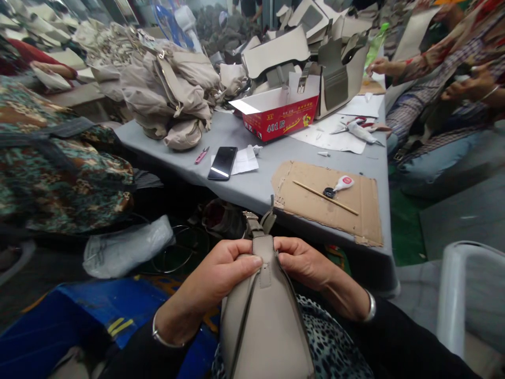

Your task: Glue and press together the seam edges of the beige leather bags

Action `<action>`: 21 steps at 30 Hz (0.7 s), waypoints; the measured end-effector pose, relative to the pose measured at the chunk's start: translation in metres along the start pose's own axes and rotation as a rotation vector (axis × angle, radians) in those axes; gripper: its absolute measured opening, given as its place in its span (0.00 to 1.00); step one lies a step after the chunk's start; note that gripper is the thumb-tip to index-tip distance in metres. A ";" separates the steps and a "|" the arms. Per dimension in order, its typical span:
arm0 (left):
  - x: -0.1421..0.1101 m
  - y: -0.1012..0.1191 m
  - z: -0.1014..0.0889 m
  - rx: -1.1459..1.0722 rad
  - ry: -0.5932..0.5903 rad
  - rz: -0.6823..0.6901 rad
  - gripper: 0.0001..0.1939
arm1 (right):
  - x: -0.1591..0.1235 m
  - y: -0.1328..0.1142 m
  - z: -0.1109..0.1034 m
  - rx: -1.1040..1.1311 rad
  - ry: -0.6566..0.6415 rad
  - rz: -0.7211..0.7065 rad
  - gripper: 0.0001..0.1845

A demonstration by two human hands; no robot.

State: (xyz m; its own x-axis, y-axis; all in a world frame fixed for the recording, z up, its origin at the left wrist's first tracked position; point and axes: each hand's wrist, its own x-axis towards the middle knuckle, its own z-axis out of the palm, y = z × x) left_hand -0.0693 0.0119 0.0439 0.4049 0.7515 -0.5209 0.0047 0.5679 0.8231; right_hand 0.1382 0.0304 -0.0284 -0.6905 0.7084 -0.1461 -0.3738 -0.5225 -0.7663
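Holding a grey handbag (264,316) on the lap, both hands pinched on its upper end beside the strap tab (263,258).

Left hand (219,273) and right hand (302,260) are closed on the bag edge, one on each side of the tab, thumbs on top. A metal buckle (251,217) stands above the tab. Judged status: the bag body looks assembled; the strap end appears unfinished. On the table (244,184) ahead, untouched: cardboard sheet (347,216), glue bottle (342,183), wooden stick (325,197), phone (223,162), red box (281,122). Other bags (169,95) are piled behind.
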 end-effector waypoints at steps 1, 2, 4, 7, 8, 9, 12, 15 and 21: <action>0.000 0.000 0.001 -0.001 -0.003 -0.001 0.19 | 0.000 -0.001 0.000 0.001 0.010 -0.002 0.26; 0.000 0.000 0.002 -0.001 -0.005 0.000 0.20 | -0.001 -0.002 0.001 0.006 0.020 -0.005 0.26; 0.001 0.000 0.003 0.011 -0.008 0.008 0.21 | -0.002 -0.003 0.002 0.013 0.045 -0.013 0.26; 0.002 -0.001 0.003 0.028 -0.021 0.014 0.21 | -0.004 -0.003 0.003 0.018 0.068 -0.016 0.25; 0.003 -0.001 0.003 0.032 -0.025 0.014 0.21 | -0.005 -0.003 0.003 0.019 0.073 -0.012 0.25; 0.003 -0.001 0.002 0.036 -0.030 0.014 0.21 | -0.005 -0.003 0.002 0.018 0.077 -0.005 0.25; 0.003 0.000 0.002 0.040 -0.035 0.010 0.21 | -0.005 -0.004 0.001 0.016 0.089 0.012 0.25; 0.003 0.002 0.004 0.031 -0.034 0.003 0.21 | -0.004 -0.006 0.002 0.021 0.095 0.013 0.24; 0.007 0.000 0.008 0.042 0.016 0.023 0.23 | -0.001 -0.004 0.003 -0.011 0.141 0.002 0.25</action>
State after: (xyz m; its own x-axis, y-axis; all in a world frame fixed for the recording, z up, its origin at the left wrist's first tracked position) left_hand -0.0591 0.0138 0.0420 0.3904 0.7695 -0.5054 0.0343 0.5364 0.8432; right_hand 0.1387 0.0308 -0.0231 -0.5972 0.7673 -0.2336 -0.3648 -0.5192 -0.7729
